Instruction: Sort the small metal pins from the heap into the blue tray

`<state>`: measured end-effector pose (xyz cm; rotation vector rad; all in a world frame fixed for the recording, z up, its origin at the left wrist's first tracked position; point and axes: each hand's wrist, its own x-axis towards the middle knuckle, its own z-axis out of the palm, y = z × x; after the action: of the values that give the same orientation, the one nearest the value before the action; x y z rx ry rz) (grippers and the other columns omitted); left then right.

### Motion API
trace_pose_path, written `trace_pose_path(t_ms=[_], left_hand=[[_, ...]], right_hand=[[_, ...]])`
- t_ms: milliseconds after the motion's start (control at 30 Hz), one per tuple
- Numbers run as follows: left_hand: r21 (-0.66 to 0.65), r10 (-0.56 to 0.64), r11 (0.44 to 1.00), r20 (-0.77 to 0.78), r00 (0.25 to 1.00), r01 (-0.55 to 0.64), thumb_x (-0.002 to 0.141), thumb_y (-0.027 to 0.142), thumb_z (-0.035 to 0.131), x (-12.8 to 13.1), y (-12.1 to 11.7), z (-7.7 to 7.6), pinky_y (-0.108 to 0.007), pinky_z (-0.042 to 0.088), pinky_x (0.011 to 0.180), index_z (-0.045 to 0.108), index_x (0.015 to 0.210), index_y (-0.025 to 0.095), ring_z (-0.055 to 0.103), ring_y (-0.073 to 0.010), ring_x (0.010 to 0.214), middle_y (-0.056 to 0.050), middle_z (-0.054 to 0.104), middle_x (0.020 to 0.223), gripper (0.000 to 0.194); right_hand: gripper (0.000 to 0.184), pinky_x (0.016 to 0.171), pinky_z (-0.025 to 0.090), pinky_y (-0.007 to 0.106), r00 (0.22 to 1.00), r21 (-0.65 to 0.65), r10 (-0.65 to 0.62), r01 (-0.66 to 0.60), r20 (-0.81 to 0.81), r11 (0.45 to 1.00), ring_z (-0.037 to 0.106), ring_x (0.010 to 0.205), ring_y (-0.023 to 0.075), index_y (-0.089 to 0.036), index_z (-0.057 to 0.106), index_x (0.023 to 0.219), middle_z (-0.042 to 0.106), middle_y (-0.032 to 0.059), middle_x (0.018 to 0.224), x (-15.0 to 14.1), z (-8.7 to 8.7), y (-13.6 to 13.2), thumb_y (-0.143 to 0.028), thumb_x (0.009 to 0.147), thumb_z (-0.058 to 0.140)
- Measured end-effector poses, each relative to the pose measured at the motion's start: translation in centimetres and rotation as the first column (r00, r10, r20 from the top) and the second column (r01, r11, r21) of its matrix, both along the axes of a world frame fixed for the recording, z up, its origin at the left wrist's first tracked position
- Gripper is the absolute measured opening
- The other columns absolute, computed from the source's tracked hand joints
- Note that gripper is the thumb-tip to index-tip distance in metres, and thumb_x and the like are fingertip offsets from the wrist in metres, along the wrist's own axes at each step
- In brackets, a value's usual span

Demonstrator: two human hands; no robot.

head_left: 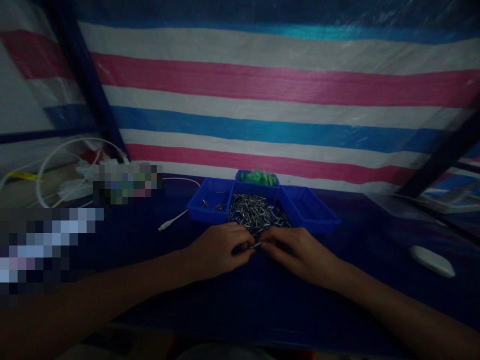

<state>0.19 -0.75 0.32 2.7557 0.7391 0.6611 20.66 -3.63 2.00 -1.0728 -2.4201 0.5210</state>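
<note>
Over the dark blue tabletop (240, 305), both hands turn inward so that their fingertips meet at one slim, silvery metal pin (256, 245). The right hand (307, 251) pinches its end between thumb and fingertips, apparently because so small a piece leaves little to grip. The left hand (217, 251) is loosely curled, its fingertips at the other end; whether they grip it, I cannot tell. Just beyond lies a loose heap of similar metal pins (253, 210), within easy reach. A blue plastic left tray (206, 215) holding a few pins and a blue plastic right tray (309, 215) flank it, likely hemming it in. Behind, a blue plastic back tray (257, 189) holds crumpled-looking green pieces (258, 177).
</note>
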Motion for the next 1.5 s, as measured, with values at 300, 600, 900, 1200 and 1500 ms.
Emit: trace_pose_path(t_ms=[300,600,900,1200,1500], left_hand=[[0.382,0.435,0.857,-0.178,0.883,-0.345,0.084,0.028,0.047,-2.8,2.2,3.9,-0.026,0.038,0.062,0.059,0.083,0.016,0.054,-0.0179,0.077,-0.004,0.061,0.078,0.017],[0.32,0.62,0.784,-0.415,0.665,-0.531,0.081,0.033,0.05,-4.9,5.7,6.2,-0.026,0.033,0.052,0.062,0.089,0.02,0.058,-0.0207,0.068,-0.006,0.063,0.078,0.02],[0.509,0.344,0.859,-0.502,0.793,-0.05,0.084,0.012,0.047,-0.9,0.7,2.1,-0.024,0.038,0.044,0.059,0.097,0.014,0.061,-0.0192,0.056,-0.005,0.063,0.067,0.018],[0.511,0.449,0.843,-0.496,0.743,-0.168,0.08,0.003,0.048,-0.1,1.1,-0.4,-0.027,0.043,0.039,0.053,0.11,0.007,0.062,-0.0217,0.049,-0.006,0.064,0.063,0.03],[0.488,0.443,0.854,-0.5,0.744,-0.18,0.081,0.004,0.049,-0.3,0.5,0.1,-0.026,0.041,0.04,0.053,0.092,0.012,0.062,-0.0212,0.051,-0.004,0.063,0.064,0.015]], right_hand=[[0.015,0.064,0.042,0.025,0.98,0.05,-0.002,-0.008,0.198,0.999,0.058,0.071,0.0138,-0.018,0.054,0.099,0.061,0.0036,0.083,0.5,-0.8,1.0,-0.021,0.087,0.045],[0.036,0.07,0.044,0.028,0.93,0.242,0.028,-0.125,0.366,0.962,0.056,0.08,0.017,-0.014,0.042,0.123,0.057,0.0081,0.092,0.0,-2.1,1.7,-0.017,0.087,0.039],[0.036,0.072,0.044,0.029,0.94,0.225,0.028,-0.111,0.34,0.968,0.057,0.081,0.0172,-0.015,0.042,0.122,0.058,0.008,0.092,-0.1,-2.0,2.1,-0.018,0.087,0.04],[0.029,0.073,0.046,0.031,0.926,0.2,0.033,-0.116,0.377,0.973,0.058,0.082,0.0178,-0.015,0.046,0.117,0.058,0.0077,0.092,0.3,-2.0,2.2,-0.021,0.089,0.04],[0.024,0.072,0.046,0.03,0.918,0.187,0.039,-0.122,0.394,0.975,0.059,0.081,0.018,-0.014,0.05,0.111,0.06,0.0084,0.092,0.8,-1.5,1.8,-0.022,0.089,0.041]])
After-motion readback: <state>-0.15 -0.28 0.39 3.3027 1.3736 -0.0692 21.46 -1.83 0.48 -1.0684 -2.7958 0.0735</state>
